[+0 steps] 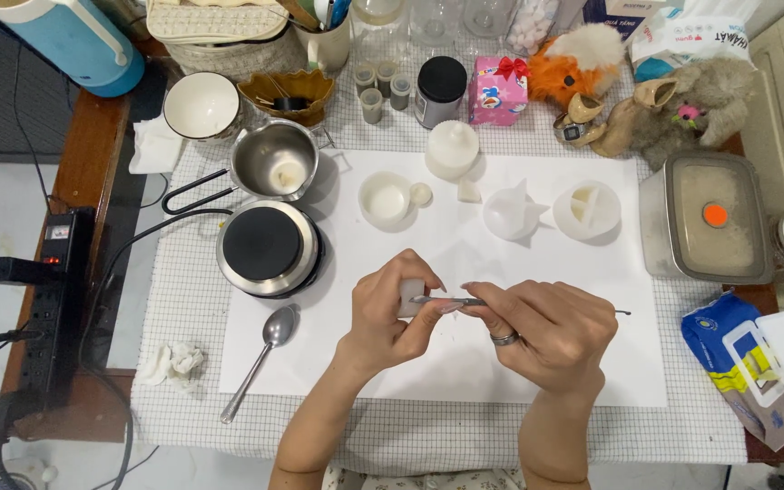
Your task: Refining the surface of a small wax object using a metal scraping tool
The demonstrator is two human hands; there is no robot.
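Nearest the body, over the white sheet (537, 381) that keeps the checked cloth (183, 299) clean, the left hand (387, 313) pinches a small white block (409, 297) between thumb and fingertips, turned up so one face meets the tool. Beside it the right hand (546, 331), a ring on one finger, closes on a thin metal pick (446, 300) like a pen, tip on the block, tail poking out past the knuckles. A metal spoon (260, 358) lies to the left within reach. Beyond it sits a small round hotplate (265, 245), with a steel melting pot (274, 161) behind it, handles turned outward. Further across the sheet stand white moulds: a round cup (385, 200), a star-shaped one (512, 210) and a divided one (587, 209).
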